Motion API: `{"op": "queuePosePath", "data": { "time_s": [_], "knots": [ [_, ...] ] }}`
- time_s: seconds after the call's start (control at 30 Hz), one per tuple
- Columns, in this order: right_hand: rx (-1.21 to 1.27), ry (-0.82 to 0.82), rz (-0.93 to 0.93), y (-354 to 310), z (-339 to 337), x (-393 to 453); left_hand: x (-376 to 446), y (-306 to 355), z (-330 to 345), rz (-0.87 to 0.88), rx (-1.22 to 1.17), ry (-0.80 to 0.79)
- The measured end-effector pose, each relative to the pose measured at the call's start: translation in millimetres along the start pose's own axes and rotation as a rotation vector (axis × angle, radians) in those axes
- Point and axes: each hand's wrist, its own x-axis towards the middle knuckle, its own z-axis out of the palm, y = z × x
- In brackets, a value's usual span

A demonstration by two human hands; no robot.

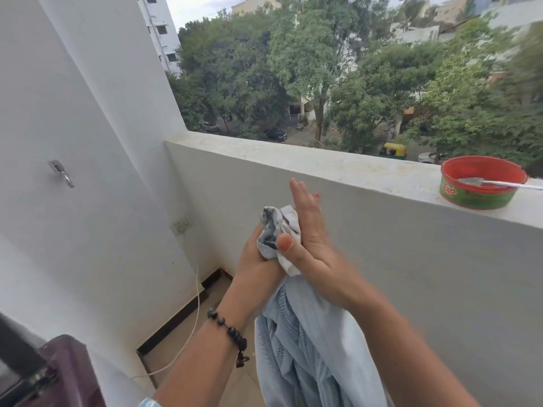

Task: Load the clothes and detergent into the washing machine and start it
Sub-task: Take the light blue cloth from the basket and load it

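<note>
A light blue cloth (pixel 308 348) hangs from both hands at the middle of the view, its top bunched into a white and grey wad. My left hand (pixel 258 259), with a dark bead bracelet on the wrist, grips that wad from below. My right hand (pixel 308 230) lies against the wad's right side with its fingers straight up and its thumb pressed across the cloth. At the bottom left corner a dark purple edge of the washing machine (pixel 61 374) shows. A red and green tub (pixel 479 195) with a metal spoon (pixel 505 183) in it stands on the ledge at the right.
This is a narrow balcony with a white parapet wall (pixel 293 160) ahead and a white wall (pixel 73 201) on the left. That wall carries a metal hook (pixel 61 173) and a socket (pixel 182 224). A thin white cord (pixel 194 324) hangs down to the tiled floor (pixel 205 333).
</note>
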Motion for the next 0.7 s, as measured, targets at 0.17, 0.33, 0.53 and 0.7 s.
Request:
{"op": "queuePosePath", "data": {
  "time_s": [0.17,0.33,0.53,0.7],
  "knots": [
    [0.020,-0.106,0.089,22.5,24.1,-15.4,-4.2,5.5,-4.6,-0.077,-0.312,0.220],
    [0.165,-0.114,0.198,49.2,61.8,-27.1,-6.6,-2.5,-16.1,-0.355,-0.650,0.304],
    [0.314,-0.099,0.341,56.9,72.8,-31.7,-18.7,-11.1,-28.5,-0.259,-0.782,0.498],
    [0.302,-0.131,0.396,68.0,87.2,-36.4,-41.2,-6.2,-40.5,-0.280,-0.624,0.516]
  ]
}}
